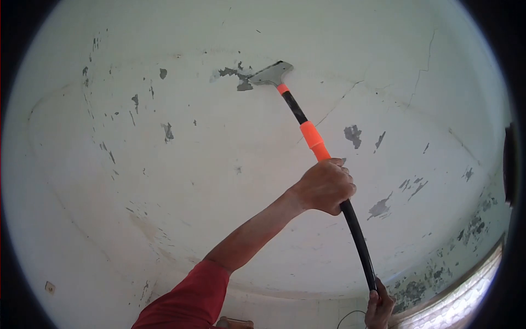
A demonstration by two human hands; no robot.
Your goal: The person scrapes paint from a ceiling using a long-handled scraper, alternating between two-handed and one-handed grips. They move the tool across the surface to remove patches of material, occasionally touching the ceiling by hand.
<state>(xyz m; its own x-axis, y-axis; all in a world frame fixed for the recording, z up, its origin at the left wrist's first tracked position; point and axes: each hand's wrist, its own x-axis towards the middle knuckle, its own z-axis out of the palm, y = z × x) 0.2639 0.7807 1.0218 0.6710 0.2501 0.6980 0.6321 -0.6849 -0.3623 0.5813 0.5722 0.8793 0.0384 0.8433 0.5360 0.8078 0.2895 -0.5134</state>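
A long-handled scraper point(359, 241) with a black pole and an orange collar point(311, 135) runs slantwise up to the pale ceiling point(219, 203). Its grey, wide-flared head point(272, 73) lies against the ceiling at the right edge of a chipped grey patch point(244, 84). My left hand point(326, 186), at the end of a red-sleeved arm, is closed round the pole just below the orange part. Lower down, near the bottom of the view, my right hand point(379, 307) wraps the pole's lower end. Part of that hand is cut off by the frame.
Flaked grey spots point(353, 136) and thin cracks mark the ceiling. At lower right a bright curtained window point(455, 290) adjoins a peeling wall point(422, 288). A dark object point(509, 164) hangs at the right edge. A small wall fitting point(50, 287) is at lower left.
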